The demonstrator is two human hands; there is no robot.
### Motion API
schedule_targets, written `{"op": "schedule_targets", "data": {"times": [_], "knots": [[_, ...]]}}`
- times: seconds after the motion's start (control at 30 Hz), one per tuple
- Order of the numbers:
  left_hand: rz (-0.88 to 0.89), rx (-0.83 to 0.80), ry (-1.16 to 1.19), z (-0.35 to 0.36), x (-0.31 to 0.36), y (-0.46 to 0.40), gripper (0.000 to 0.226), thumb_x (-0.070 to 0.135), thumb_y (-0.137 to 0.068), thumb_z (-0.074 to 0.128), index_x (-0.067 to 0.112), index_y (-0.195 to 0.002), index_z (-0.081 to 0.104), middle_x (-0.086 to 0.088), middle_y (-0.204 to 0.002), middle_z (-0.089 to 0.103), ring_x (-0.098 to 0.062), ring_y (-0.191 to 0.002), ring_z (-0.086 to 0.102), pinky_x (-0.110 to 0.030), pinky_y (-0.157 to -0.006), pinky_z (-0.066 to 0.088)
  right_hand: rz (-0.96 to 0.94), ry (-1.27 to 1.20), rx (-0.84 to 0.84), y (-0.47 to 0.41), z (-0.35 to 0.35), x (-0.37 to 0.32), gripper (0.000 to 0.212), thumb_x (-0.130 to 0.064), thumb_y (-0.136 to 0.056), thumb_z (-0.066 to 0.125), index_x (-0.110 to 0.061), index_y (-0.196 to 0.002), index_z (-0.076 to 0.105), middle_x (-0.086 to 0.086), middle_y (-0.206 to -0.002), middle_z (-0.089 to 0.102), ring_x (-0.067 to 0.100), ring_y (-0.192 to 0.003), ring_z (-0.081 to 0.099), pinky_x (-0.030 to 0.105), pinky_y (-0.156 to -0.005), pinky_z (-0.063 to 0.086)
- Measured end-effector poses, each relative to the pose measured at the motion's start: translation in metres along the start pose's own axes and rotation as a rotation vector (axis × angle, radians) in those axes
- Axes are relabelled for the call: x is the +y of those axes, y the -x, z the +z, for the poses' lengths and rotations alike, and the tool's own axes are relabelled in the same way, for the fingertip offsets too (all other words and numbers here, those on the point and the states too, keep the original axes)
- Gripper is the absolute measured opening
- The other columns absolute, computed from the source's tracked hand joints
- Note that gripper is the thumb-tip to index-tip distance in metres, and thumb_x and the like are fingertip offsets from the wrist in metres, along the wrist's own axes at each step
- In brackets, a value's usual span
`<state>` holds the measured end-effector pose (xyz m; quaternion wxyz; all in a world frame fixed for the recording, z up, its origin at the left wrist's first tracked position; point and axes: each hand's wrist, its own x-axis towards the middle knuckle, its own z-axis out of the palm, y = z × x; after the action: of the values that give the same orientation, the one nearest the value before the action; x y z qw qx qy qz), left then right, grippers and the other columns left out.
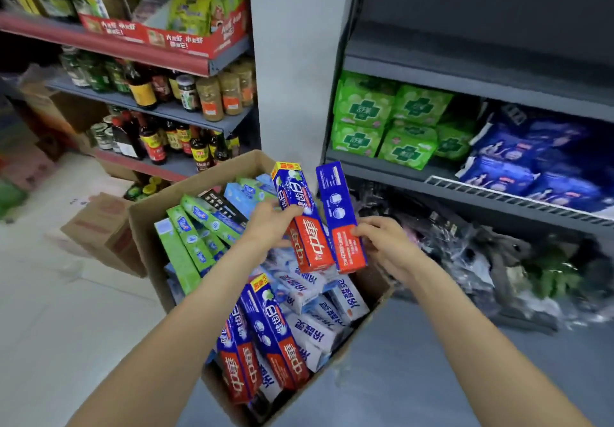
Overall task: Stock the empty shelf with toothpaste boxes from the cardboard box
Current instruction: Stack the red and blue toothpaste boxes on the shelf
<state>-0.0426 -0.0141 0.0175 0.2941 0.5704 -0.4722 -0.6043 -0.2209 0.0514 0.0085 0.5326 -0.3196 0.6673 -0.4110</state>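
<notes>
Here both arms reach forward over the open cardboard box (pixel 146 227), which stands on the floor between two racks. The left hand (pixel 269 224) curls its fingers round a blue and red toothpaste box (pixel 300 217) and holds it tilted above the pile. The right hand (pixel 382 240) pinches a second toothpaste box (pixel 342 217) just beside the first, its back side showing. More toothpaste boxes (pixel 265 327) lie inside. The empty shelf (pixel 481 44) is up at the right, above the green packs (pixel 382 121).
</notes>
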Motion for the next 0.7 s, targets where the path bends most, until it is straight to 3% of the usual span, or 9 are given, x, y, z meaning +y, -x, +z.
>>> {"op": "schedule_targets", "data": {"times": [0.1, 0.17, 0.23, 0.33, 0.47, 0.57, 0.63, 0.7], "knots": [[0.118, -0.059, 0.034, 0.045, 0.032, 0.006, 0.036, 0.016, -0.090, 0.062, 0.014, -0.119, 0.041, 0.000, -0.088, 0.058, -0.012, -0.074, 0.061, -0.039, -0.071, 0.056, -0.013, -0.114, 0.019, 0.017, -0.054, -0.017, 0.021, -0.005, -0.092, 0.049, 0.005, -0.107, 0.059, 0.013, -0.085, 0.062, 0.018, -0.071, 0.058, 0.023, -0.058, 0.049], [0.208, -0.101, 0.000, 0.084, 0.053, 0.010, 0.038, 0.014, -0.090, 0.061, 0.010, -0.123, 0.043, 0.000, -0.085, 0.058, -0.011, -0.073, 0.060, -0.030, -0.065, 0.055, -0.016, -0.206, 0.054, 0.027, -0.094, -0.027, 0.019, -0.003, -0.090, 0.047, 0.008, -0.099, 0.058, 0.016, -0.083, 0.056, 0.020, -0.069, 0.056, 0.025, -0.058, 0.049], [0.258, -0.161, -0.021, 0.128, 0.071, 0.016, 0.035, 0.015, -0.092, 0.058, 0.010, -0.124, 0.043, -0.002, -0.090, 0.059, -0.008, -0.071, 0.059, -0.020, -0.052, 0.052, -0.008, -0.304, 0.074, 0.037, -0.135, -0.035, 0.016, -0.006, -0.090, 0.043, -0.003, -0.087, 0.058, 0.011, -0.078, 0.060, 0.019, -0.067, 0.058, 0.028, -0.062, 0.049], [0.239, -0.257, 0.015, 0.203, 0.095, 0.027, 0.030, 0.018, -0.094, 0.055, 0.012, -0.121, 0.047, -0.001, -0.089, 0.062, -0.009, -0.067, 0.061, -0.022, -0.048, 0.053, -0.018, -0.448, 0.079, 0.049, -0.209, -0.039, 0.017, -0.012, -0.084, 0.039, -0.009, -0.086, 0.056, 0.006, -0.074, 0.064, 0.019, -0.059, 0.062, 0.029, -0.059, 0.052], [0.261, -0.370, 0.041, 0.314, 0.121, 0.048, 0.022, 0.020, -0.093, 0.056, 0.011, -0.113, 0.056, -0.003, -0.090, 0.067, -0.009, -0.072, 0.063, -0.022, -0.048, 0.053, -0.062, -0.458, 0.178, 0.065, -0.314, -0.040, 0.030, -0.024, -0.078, 0.047, -0.010, -0.102, 0.058, 0.012, -0.092, 0.064, 0.027, -0.071, 0.063, 0.035, -0.061, 0.054], [0.313, -0.386, 0.006, 0.402, 0.137, 0.058, 0.018, 0.017, -0.092, 0.057, 0.011, -0.109, 0.059, -0.008, -0.100, 0.067, -0.011, -0.079, 0.061, -0.021, -0.059, 0.051, -0.119, -0.374, 0.289, 0.079, -0.396, -0.040, 0.018, -0.026, -0.089, 0.055, -0.010, -0.094, 0.061, 0.007, -0.076, 0.072, 0.020, -0.059, 0.067, 0.032, -0.055, 0.056], [0.321, -0.368, 0.030, 0.456, 0.147, 0.060, 0.017, 0.018, -0.092, 0.057, 0.010, -0.107, 0.060, -0.008, -0.098, 0.067, -0.009, -0.072, 0.061, -0.020, -0.057, 0.050, -0.141, -0.281, 0.359, 0.084, -0.449, -0.041, 0.016, -0.026, -0.089, 0.059, -0.010, -0.089, 0.061, 0.004, -0.066, 0.072, 0.015, -0.052, 0.067, 0.028, -0.052, 0.055], [0.312, -0.342, 0.073, 0.505, 0.157, 0.061, 0.016, 0.021, -0.093, 0.056, 0.009, -0.104, 0.060, -0.003, -0.090, 0.068, -0.005, -0.068, 0.060, -0.018, -0.053, 0.050, -0.173, -0.217, 0.410, 0.085, -0.498, -0.043, 0.018, -0.024, -0.088, 0.062, -0.007, -0.095, 0.063, 0.005, -0.072, 0.073, 0.015, -0.056, 0.067, 0.027, -0.058, 0.054]]}}
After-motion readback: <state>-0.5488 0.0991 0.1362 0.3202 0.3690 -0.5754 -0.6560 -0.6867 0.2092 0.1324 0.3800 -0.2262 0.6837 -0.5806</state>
